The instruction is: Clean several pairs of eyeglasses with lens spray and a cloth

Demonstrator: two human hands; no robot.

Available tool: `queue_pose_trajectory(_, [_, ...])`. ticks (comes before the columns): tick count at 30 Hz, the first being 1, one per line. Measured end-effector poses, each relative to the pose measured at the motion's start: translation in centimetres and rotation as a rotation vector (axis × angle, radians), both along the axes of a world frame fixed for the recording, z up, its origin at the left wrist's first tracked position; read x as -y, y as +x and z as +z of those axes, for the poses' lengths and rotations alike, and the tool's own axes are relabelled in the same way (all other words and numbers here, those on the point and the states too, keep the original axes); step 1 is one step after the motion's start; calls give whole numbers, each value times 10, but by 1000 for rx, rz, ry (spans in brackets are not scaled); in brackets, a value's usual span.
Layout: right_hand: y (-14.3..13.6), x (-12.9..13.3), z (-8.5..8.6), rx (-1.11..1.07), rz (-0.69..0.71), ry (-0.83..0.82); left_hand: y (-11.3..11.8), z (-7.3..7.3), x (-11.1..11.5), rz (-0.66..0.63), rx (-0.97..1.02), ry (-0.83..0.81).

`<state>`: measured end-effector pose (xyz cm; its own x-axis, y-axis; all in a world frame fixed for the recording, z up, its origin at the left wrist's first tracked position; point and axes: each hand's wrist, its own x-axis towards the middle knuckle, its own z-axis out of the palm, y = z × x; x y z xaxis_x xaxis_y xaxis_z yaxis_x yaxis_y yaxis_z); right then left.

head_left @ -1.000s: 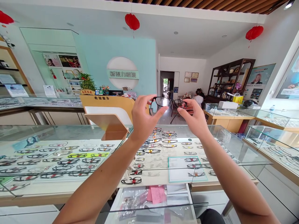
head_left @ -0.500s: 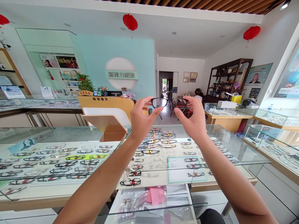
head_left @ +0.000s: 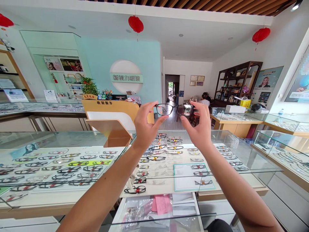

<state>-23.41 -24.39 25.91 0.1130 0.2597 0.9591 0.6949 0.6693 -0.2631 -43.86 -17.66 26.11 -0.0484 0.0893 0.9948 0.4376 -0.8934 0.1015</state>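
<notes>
A pair of dark-framed eyeglasses [head_left: 174,107] is held up above the glass display case, its lenses side by side. My left hand [head_left: 147,121] grips the frame's left end, thumb below the lens and fingers at the top edge. At the right end, my right hand [head_left: 198,120] pinches the frame in the same way. The lenses show reflections, and the room shows through them. Below the hands, several eyeglass frames [head_left: 156,147] lie in rows inside the case.
The glass display case [head_left: 241,166] spreads across the front. Beneath it an open drawer [head_left: 196,206] holds plastic bags and a pink paper [head_left: 162,203]. A yellow cashier counter [head_left: 116,108] stands behind. A person [head_left: 205,99] sits further back, near a dark shelf [head_left: 238,82].
The eyeglasses have tilted: their lenses face differently, with new reflections, and the temple arms that hung below are less visible. Both hands keep their hold. The view has shifted slightly.
</notes>
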Motion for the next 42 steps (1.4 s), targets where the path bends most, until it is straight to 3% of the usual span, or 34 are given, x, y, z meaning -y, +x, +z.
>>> queue_pose_trajectory(3, [1, -5, -4, -16, 47, 12, -1, 1, -1, 41, -8, 21])
queue_pose_trajectory(8, [2, -16, -12, -183, 279, 41, -6, -4, -10, 41, -1, 60])
queue_pose_trajectory(13, [0, -26, -33, -457, 350, -117, -7, -27, -20, 17, -12, 87])
queue_pose_trajectory(17, [-5, -35, -70, -572, 385, -237, -9, -68, -30, 15, -44, 16])
queue_pose_trajectory(24, [-10, -72, -169, -730, 576, -468, -11, -181, -64, -42, -30, -212])
queue_pose_trajectory(26, [-10, -82, -192, -778, 670, -529, -11, -207, -70, -40, -20, -259])
queue_pose_trajectory(28, [-9, -90, -207, -826, 766, -581, -10, -224, -74, -25, -17, -289])
queue_pose_trajectory(34, [-5, -97, -220, -932, 922, -639, -8, -241, -76, -22, -31, -324])
queue_pose_trajectory(42, [1, -101, -232, -961, 899, -711, -5, -252, -72, -21, -48, -441])
